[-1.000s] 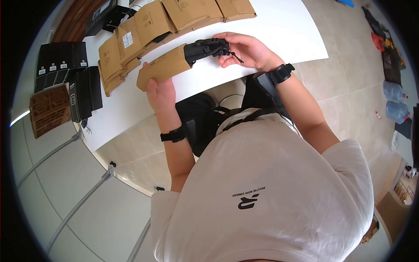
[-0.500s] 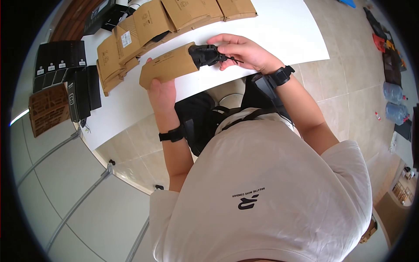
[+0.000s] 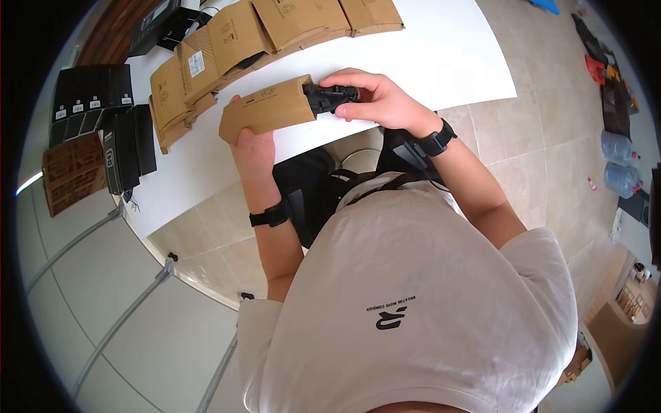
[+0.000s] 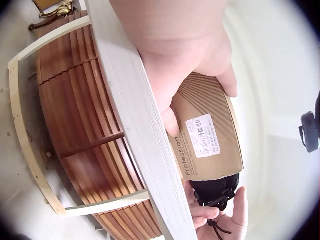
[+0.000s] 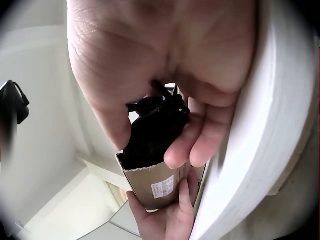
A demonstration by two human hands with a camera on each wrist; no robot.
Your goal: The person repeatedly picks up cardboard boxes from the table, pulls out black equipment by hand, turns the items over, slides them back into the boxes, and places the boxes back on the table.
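My left hand point(image 3: 253, 153) grips a long brown cardboard box point(image 3: 268, 107) from below, held over the white table near its front edge. The left wrist view shows a barcode label point(image 4: 203, 136) and the printed word "Professional" on the box. Out of the box's open right end sticks a black bundled item point(image 3: 325, 100) with a thin cord point(image 4: 219, 228) at its tip; the rest of it is hidden inside. My right hand point(image 3: 385, 100) holds the item's outer end, thumb on one side and fingers on the other, as the right wrist view also shows.
Several brown cardboard boxes point(image 3: 237, 31) lie in a row along the back of the white table point(image 3: 447, 62). Black boxes point(image 3: 93, 89) are stacked at the left, beside a brown patterned panel point(image 3: 74, 168). Large water bottles point(image 3: 620, 172) stand on the floor far right.
Less of the black item shows outside the box than a second ago. My right hand has changed from touching its corded tip to holding it around the end. The box has shifted slightly right.
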